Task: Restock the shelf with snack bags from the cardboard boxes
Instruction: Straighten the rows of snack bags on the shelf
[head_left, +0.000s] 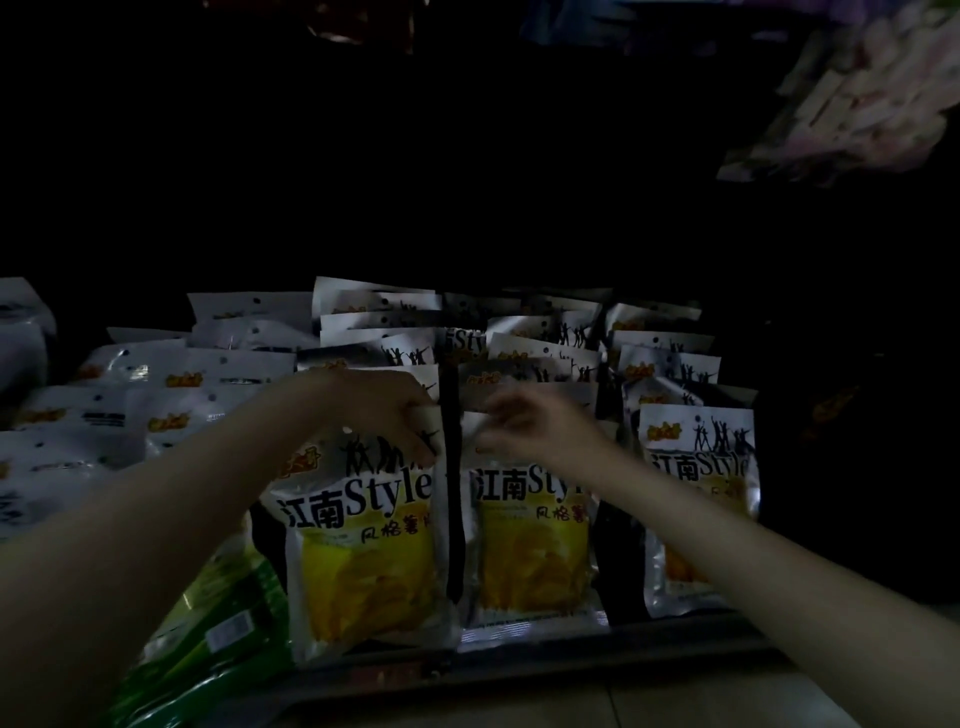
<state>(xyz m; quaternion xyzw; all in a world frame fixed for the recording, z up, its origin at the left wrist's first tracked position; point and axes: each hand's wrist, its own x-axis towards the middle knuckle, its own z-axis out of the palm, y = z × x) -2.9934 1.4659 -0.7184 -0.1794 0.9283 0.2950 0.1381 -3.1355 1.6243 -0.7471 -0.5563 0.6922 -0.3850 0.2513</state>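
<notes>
Left hand (402, 415) pinches front snack bag (363, 545); right hand (524, 426) seemingly grips its neighbour (530, 551).

You had a narrow dark gap (451, 493) between the two front snack bags, left bag (363, 545) and middle bag (530, 545), but your left hand (400, 410) and right hand (524, 423) crowded its top. Rows of bags (545, 343) packed the shelf behind. A green bag (208, 634) blocked the lower left; dark open space lay above the rows
</notes>
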